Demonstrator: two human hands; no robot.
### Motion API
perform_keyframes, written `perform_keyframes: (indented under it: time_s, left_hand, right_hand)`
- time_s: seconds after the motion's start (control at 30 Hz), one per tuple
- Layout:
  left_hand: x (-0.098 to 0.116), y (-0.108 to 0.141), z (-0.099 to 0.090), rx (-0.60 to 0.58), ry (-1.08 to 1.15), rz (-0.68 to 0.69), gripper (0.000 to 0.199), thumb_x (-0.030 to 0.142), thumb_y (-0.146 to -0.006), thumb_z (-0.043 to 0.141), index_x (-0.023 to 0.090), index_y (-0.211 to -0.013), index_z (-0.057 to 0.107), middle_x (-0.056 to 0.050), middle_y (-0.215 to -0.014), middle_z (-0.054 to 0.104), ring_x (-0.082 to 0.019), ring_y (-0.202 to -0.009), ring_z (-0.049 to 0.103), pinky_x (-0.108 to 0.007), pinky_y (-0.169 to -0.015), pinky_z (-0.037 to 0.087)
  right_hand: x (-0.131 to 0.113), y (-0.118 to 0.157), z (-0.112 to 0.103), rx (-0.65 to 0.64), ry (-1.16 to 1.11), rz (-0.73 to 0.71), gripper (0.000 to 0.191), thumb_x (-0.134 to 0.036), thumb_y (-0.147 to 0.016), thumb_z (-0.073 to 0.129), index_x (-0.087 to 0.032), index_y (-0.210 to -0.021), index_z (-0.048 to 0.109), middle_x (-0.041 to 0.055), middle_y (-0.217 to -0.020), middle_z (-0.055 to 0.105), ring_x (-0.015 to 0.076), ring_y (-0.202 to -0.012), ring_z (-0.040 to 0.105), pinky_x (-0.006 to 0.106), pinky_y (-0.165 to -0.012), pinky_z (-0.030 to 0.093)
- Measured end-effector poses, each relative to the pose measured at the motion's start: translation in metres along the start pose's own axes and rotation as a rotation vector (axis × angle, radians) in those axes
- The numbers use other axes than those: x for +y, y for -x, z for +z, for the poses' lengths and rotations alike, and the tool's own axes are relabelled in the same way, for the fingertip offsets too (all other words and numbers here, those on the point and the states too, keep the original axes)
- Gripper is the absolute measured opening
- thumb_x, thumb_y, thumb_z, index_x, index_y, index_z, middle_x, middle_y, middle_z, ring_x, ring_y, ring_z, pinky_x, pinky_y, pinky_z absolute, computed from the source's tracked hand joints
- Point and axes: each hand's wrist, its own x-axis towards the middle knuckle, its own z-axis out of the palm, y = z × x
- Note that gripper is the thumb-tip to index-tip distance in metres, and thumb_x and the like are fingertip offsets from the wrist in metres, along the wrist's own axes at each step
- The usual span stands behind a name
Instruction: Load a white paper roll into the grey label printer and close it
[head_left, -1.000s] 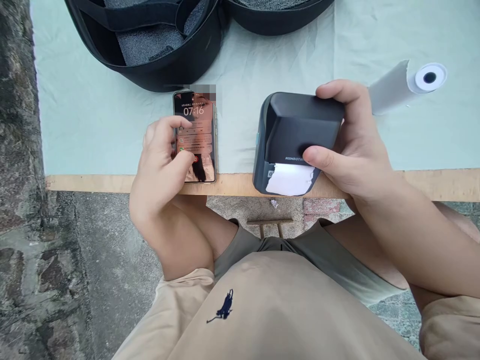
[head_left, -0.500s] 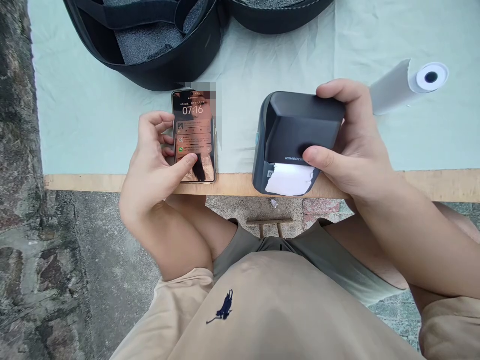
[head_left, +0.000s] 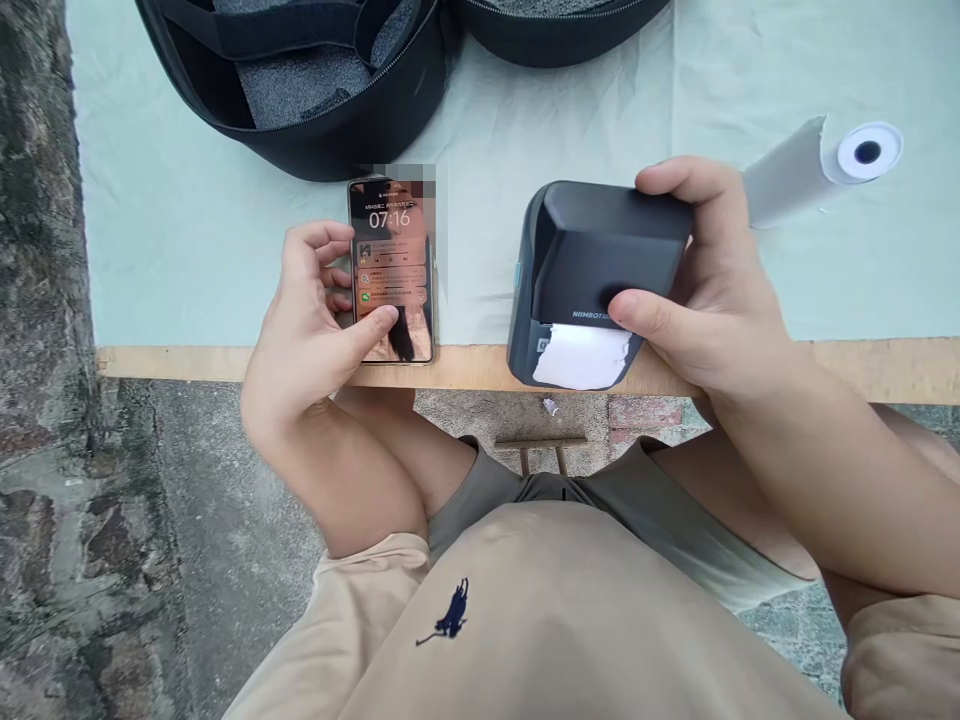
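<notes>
A phone [head_left: 394, 250] with a lit lock screen reading 07:16 is gripped by my left hand [head_left: 311, 320], its thumb across the lower screen and its fingers at the left edge. My right hand [head_left: 705, 270] holds a dark label printer [head_left: 604, 255] from its right side, thumb on the front near the printed brand name. White paper [head_left: 583, 357] with a torn edge sticks out of the printer's lower end. Both things are at the table's near edge, apart from each other. Beyond my right hand a white paper roll [head_left: 814, 165] lies partly unrolled.
An open black zippered case [head_left: 390, 115] with grey foam inside stands at the back left, its other half [head_left: 562, 40] beside it. A pale cloth covers the table, with a bare wooden edge [head_left: 465, 368]. Below lies a paper scrap [head_left: 551, 407].
The whole view has shifted very slightly. Both hands keep their hold on the phone and the printer, with no clear movement of their own.
</notes>
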Motion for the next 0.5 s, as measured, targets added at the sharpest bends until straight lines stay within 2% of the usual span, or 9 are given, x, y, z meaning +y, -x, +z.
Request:
perform_keyframes:
  time_s: [0.13,0.23,0.5]
  left_hand:
    - [-0.0034,0.0006,-0.0031,-0.026,0.046,-0.002,0.064,0.026,-0.061,0.069,0.03,-0.119,0.043,-0.009,-0.127,0.05,-0.02,-0.09,0.047,-0.041,-0.078,0.043]
    - [-0.0049,0.0007,-0.0042,-0.039,0.051,-0.005,0.067,0.033,-0.06,0.074,0.032,-0.119,0.043,-0.008,-0.128,0.049,-0.02,-0.092,0.047,-0.04,-0.079,0.044]
    - [-0.0033,-0.0014,-0.0036,-0.058,0.003,-0.039,0.074,0.021,-0.054,0.071,0.03,-0.121,0.04,-0.009,-0.132,0.048,-0.021,-0.093,0.048,-0.04,-0.079,0.041]
  right_hand:
    - [-0.0007,0.0003,0.0007,-0.004,-0.028,0.005,0.054,-0.029,-0.07,0.074,-0.038,-0.115,0.046,-0.0022,-0.109,0.046,0.0105,-0.084,0.051,0.026,-0.067,0.05]
    - [-0.0006,0.0001,0.0007,0.001,-0.035,0.01,0.053,-0.029,-0.07,0.074,-0.04,-0.113,0.047,-0.002,-0.109,0.047,0.0106,-0.083,0.05,0.026,-0.066,0.05]
    - [0.0005,-0.0006,0.0005,0.005,-0.047,0.003,0.053,-0.027,-0.069,0.075,-0.041,-0.113,0.049,-0.0024,-0.107,0.048,0.0095,-0.083,0.052,0.025,-0.065,0.052]
